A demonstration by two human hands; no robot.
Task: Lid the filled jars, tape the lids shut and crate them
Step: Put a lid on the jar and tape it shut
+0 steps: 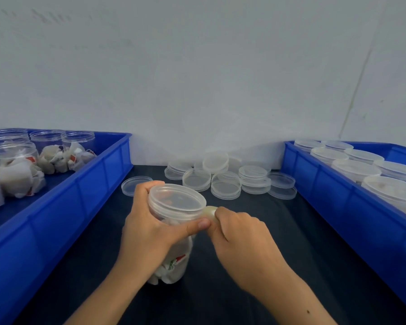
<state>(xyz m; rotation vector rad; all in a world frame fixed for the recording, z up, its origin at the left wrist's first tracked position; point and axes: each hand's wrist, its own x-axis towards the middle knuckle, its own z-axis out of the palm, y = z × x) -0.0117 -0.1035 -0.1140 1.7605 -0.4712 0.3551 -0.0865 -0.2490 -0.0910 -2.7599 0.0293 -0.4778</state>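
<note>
I see the left hand [148, 233] wrapped round a clear jar [171, 249], fingers behind it and thumb pressed flat across the front, just under the lid [177, 201]. The lid is on top of the jar. White packets fill the jar, which stands on the dark table [279, 254]. The right hand [242, 240] is just beside the thumb, fingers curled, pinching a small yellowish roll of tape [210, 213] against the jar's rim. Behind both hands lies a pile of loose clear lids [225, 181]. Far left of the left hand is a blue crate [80, 188] with open jars [12, 148] and loose packets. Right of the right hand, another blue crate [338, 195] holds lidded jars [356, 170].
</note>
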